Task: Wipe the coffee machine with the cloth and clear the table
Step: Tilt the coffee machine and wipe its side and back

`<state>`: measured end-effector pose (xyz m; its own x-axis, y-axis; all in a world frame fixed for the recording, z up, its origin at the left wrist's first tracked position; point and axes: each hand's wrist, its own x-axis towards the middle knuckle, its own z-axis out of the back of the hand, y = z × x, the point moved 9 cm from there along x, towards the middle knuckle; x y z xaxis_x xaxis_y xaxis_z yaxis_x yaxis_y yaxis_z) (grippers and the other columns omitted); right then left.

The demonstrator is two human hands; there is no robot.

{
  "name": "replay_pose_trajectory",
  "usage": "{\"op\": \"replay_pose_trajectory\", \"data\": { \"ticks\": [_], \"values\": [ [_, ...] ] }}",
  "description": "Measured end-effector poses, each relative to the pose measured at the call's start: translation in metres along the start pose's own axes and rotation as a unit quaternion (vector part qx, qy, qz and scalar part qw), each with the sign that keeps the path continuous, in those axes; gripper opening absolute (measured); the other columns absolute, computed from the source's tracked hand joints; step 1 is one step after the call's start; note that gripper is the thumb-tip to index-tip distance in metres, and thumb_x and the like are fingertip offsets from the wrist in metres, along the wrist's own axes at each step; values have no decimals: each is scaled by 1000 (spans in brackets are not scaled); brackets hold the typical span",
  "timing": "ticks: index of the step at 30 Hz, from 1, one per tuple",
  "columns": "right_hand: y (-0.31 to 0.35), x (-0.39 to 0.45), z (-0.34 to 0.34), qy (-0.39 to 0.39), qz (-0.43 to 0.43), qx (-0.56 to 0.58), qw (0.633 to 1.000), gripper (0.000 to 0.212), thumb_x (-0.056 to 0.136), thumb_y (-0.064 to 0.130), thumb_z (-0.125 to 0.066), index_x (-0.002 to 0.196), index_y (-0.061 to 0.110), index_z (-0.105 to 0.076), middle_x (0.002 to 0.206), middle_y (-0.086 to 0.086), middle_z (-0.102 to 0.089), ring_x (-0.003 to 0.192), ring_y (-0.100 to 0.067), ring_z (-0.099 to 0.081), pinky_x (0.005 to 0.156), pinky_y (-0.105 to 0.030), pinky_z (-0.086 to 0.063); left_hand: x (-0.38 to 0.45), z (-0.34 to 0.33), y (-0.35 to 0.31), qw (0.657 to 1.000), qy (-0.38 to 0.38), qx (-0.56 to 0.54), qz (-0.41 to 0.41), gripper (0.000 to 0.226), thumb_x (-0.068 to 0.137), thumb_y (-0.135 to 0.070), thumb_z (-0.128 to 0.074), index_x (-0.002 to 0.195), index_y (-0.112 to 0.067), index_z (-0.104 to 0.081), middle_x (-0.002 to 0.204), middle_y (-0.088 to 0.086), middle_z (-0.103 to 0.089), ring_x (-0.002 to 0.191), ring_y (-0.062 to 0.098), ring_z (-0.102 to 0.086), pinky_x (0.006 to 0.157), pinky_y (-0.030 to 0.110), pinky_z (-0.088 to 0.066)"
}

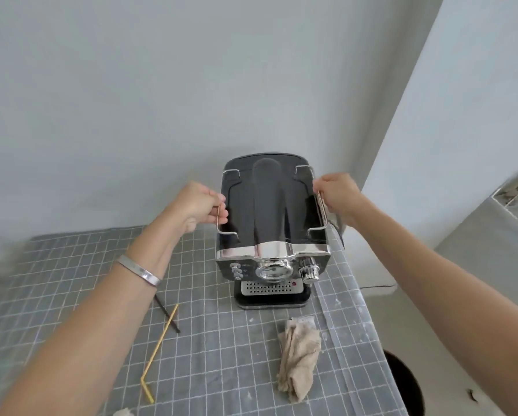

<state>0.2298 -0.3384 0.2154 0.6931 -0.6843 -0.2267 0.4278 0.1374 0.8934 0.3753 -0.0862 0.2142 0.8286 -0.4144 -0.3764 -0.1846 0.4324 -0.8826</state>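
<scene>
A black and chrome coffee machine stands at the far right of the table, its front with dial and knob facing me. My left hand grips the thin metal rail on the machine's top left edge. On the opposite side my right hand holds the matching rail at the top right edge. A crumpled beige cloth lies on the table in front of the machine, touched by neither hand.
The table wears a grey grid-patterned cover. A bent yellow straw and a black straw lie to the left of the cloth. A round dark bin opening sits beyond the table's right edge. White walls stand close behind.
</scene>
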Motion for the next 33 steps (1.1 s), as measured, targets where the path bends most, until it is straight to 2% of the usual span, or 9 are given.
{"op": "replay_pose_trajectory", "data": {
  "ticks": [5, 8, 14, 17, 20, 25, 27, 30, 33],
  "values": [
    [-2, 16, -10, 53, 10, -35, 998, 34, 85, 10, -52, 53, 16, -44, 43, 5, -28, 45, -16, -21, 38, -17, -19, -6, -1, 17, 999, -34, -31, 10, 21, 98, 2, -50, 77, 0, -54, 71, 14, -55, 33, 5, -61, 41, 22, -56],
    [-5, 17, -9, 66, 14, -45, 997, 36, 88, 10, -50, 52, 16, -43, 50, 3, -29, 46, -15, -20, 38, -19, -20, -9, -2, 18, 999, -44, -21, 9, 20, 98, 1, -50, 79, -1, -54, 71, 14, -56, 34, 6, -62, 41, 21, -55],
    [-8, 14, -10, 98, 24, -47, 994, 29, 88, 12, -50, 59, 14, -46, 55, -2, -31, 47, -16, -22, 43, -22, -20, -14, -2, 19, 998, -55, 4, 4, 7, 98, 0, -52, 100, 6, -55, 74, 14, -57, 39, 7, -65, 43, 22, -56],
    [-6, 11, -11, 122, 30, -46, 991, 22, 90, 13, -49, 68, 9, -52, 57, -4, -35, 47, -15, -25, 44, -23, -22, -18, -1, 16, 999, -53, 8, 5, 8, 98, 0, -52, 91, 3, -56, 74, 14, -57, 38, 7, -65, 43, 22, -57],
    [-5, 9, -12, 139, 29, -57, 988, 24, 92, 14, -49, 69, 8, -54, 57, -4, -38, 45, -14, -26, 41, -21, -22, -21, 0, 16, 998, -60, 7, 14, 16, 97, 0, -52, 82, -1, -56, 74, 13, -58, 38, 7, -65, 43, 22, -57],
    [5, 7, -9, 141, 54, -116, 982, 25, 93, 15, -50, 76, 2, -63, 57, -6, -43, 43, -14, -31, 35, -17, -28, -26, 1, 15, 997, -78, 5, 17, 15, 97, -1, -53, 82, -1, -57, 74, 12, -60, 42, 8, -65, 44, 21, -57],
    [13, 10, -6, 126, 76, -201, 969, 28, 90, 18, -54, 70, 1, -62, 57, -9, -47, 43, -18, -38, 40, -19, -33, -30, 1, 14, 997, -80, 4, 11, 7, 97, 0, -54, 92, 3, -57, 74, 13, -60, 41, 8, -66, 44, 22, -57],
    [41, 12, -1, 61, 124, -375, 917, 39, 85, 27, -60, 57, 4, -47, 61, -11, -53, 64, -31, -60, 49, -26, -35, -41, 7, 14, 997, -76, 7, -8, 6, 95, 0, -56, 102, 0, -57, 79, 11, -63, 58, 15, -68, 50, 22, -59],
    [86, -5, -20, 20, 202, -387, 900, 29, 83, 28, -61, 69, 3, -60, 78, -16, -62, 85, -38, -64, 63, -32, -43, -58, 36, 18, 995, -83, 44, -37, 13, 94, -7, -61, 106, -6, -63, 92, 5, -67, 77, 18, -70, 69, 28, -61]
  ]
}}
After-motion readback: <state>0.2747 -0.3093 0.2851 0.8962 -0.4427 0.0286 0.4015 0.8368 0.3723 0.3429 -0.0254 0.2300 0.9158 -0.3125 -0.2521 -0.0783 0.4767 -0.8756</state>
